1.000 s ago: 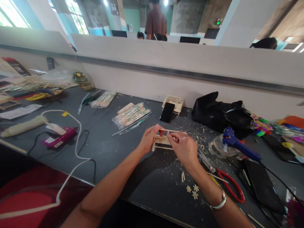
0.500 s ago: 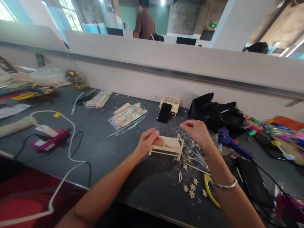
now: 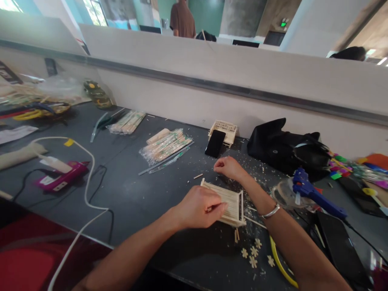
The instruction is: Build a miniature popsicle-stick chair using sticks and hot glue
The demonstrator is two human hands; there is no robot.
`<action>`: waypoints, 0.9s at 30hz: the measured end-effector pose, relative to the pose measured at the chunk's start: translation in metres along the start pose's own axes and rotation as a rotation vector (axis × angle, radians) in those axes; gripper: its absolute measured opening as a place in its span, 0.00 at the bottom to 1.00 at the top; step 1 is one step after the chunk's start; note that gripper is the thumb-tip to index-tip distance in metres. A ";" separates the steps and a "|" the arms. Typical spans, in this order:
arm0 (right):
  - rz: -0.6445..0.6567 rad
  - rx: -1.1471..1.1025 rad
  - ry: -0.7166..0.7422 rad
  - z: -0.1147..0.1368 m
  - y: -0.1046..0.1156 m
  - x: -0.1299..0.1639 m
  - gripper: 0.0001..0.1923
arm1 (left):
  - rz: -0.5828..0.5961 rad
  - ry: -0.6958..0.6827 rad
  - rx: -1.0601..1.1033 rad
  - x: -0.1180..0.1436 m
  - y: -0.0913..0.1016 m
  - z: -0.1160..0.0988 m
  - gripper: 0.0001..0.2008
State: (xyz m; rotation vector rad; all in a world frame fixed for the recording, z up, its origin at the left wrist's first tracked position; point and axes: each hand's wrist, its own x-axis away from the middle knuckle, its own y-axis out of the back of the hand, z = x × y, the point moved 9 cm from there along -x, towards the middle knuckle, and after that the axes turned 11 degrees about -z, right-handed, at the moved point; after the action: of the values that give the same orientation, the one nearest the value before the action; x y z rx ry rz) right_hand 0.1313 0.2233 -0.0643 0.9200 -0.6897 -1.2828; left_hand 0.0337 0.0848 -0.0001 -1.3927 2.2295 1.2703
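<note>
Left hand [image 3: 200,208] pinched the miniature wooden bench [image 3: 226,202] on the desk [image 3: 136,190], fingers closed on it. Right hand [image 3: 228,167] loosely curled beyond it, hold unclear. Best to steady the frame gently; thin slats looked fragile.

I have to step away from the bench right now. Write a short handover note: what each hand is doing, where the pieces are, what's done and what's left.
Left hand: grip on the near edge of the small wooden bench model, which sits on the dark table.
Right hand: closed, fingertips down on the table behind the model among wood scraps; whether it pinches anything is too small to tell.
Nearby: wooden flower cutouts near the front edge, blue glue gun to the right, packets of sticks behind.
Done: frame and slatted seat are assembled.
Left: flower cutouts lie loose, not attached.
</note>
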 end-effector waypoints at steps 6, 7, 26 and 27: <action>0.193 0.046 0.194 0.034 -0.028 -0.001 0.09 | 0.114 0.004 -0.007 0.007 -0.004 -0.009 0.20; 0.213 0.054 0.227 0.040 -0.032 -0.001 0.10 | 0.128 0.009 -0.022 0.007 -0.005 -0.008 0.19; -0.356 -0.423 0.052 0.055 0.100 0.140 0.08 | -0.429 0.061 0.014 0.001 0.065 -0.009 0.08; -0.366 -0.435 0.036 0.054 0.099 0.160 0.08 | -0.439 0.047 0.004 0.010 0.066 -0.022 0.07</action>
State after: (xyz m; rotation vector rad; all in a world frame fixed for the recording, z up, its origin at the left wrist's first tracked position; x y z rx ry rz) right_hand 0.1622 0.0598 0.0387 0.7228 -0.1972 -1.6535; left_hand -0.0200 0.0736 0.0442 -1.7968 1.8058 1.0854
